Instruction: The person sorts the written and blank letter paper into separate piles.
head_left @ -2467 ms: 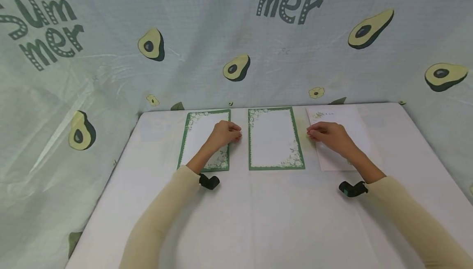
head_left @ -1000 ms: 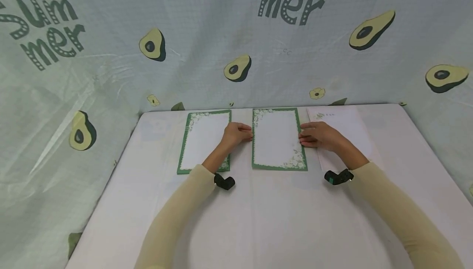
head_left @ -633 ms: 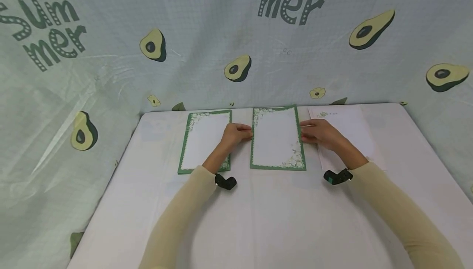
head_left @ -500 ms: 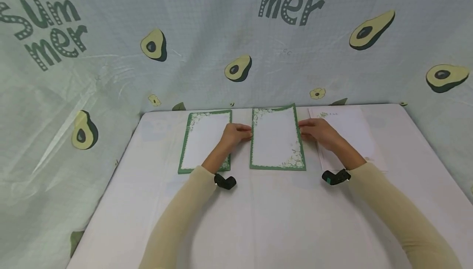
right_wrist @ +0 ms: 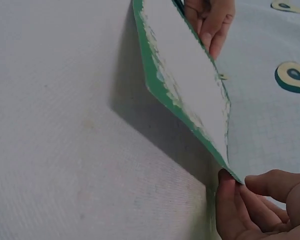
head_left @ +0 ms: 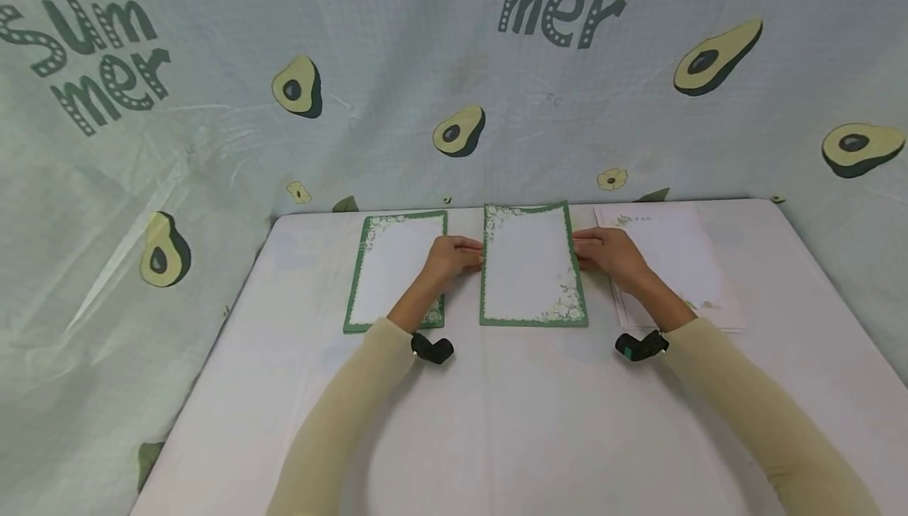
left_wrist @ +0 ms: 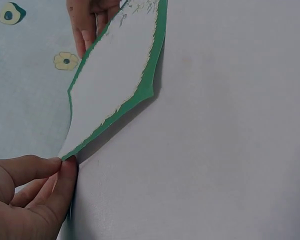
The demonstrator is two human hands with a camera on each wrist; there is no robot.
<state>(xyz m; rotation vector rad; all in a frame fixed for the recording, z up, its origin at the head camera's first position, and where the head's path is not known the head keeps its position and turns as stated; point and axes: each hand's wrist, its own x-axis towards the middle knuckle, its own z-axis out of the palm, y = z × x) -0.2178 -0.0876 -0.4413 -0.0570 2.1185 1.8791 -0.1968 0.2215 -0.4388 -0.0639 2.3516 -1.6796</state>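
A paper sheet with a green floral border is in the middle of the head view, raised off the table with its top edge bowed. My left hand pinches its left edge, and my right hand grips its right edge. In the left wrist view, the thumb and fingers of the left hand meet on the green edge of the sheet. The right wrist view has the right hand pinching the opposite edge, with a shadow under the sheet.
Left of the held sheet lies a similar green-bordered sheet, partly covered by the left hand and wrist. Pale pink sheets with small floral prints lie at the right, under the right forearm. A curtain printed with avocados hangs behind the white table.
Both hands have come inward to the middle sheet's edges and taken hold of it. The sheet shifted slightly right, then slightly back left, and its top right corner rose. The side sheets stayed put.
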